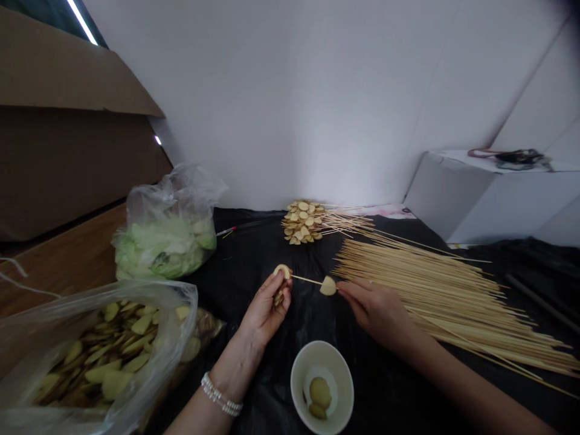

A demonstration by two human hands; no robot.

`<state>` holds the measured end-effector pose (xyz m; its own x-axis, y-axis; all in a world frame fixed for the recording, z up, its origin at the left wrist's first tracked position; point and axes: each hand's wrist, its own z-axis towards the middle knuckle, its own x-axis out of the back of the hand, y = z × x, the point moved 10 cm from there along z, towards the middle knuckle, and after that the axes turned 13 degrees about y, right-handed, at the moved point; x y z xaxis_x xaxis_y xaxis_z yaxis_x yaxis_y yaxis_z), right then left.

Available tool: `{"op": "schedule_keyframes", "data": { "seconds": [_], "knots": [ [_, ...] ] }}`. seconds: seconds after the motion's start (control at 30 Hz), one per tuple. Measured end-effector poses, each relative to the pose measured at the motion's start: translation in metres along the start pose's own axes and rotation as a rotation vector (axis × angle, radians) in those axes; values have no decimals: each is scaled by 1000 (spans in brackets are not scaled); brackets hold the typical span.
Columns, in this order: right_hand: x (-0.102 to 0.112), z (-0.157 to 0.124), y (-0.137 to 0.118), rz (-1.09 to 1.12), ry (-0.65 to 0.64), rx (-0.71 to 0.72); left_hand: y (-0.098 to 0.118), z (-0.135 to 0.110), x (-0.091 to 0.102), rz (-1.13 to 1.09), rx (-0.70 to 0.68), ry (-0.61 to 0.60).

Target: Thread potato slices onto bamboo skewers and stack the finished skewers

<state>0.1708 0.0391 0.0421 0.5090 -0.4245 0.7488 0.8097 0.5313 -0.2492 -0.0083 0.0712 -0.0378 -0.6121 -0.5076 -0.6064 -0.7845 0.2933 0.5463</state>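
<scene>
My left hand (267,305) is closed, pinching a pale potato slice (282,270) at its fingertips with a few more slices tucked in the palm. My right hand (376,308) is closed on a thin bamboo skewer (306,280) that points left toward that slice. A second potato slice (328,286) is threaded on the skewer just ahead of my right fingertips. Both hands hover over the black plastic sheet (254,254).
A large spread of bare bamboo skewers (444,296) lies to the right. Finished potato skewers (302,222) are piled at the back. A white bowl (299,371) with slices stands near me. Bags of potato slices (104,356) and green leaves (165,241) sit left.
</scene>
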Motion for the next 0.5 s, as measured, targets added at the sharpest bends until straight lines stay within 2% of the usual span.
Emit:
{"op": "schedule_keyframes", "data": {
  "seconds": [0.5],
  "knots": [
    [-6, -2, 4, -5, -56, -36, 4, 1, 0, 72, -71, -10]
  ]
}}
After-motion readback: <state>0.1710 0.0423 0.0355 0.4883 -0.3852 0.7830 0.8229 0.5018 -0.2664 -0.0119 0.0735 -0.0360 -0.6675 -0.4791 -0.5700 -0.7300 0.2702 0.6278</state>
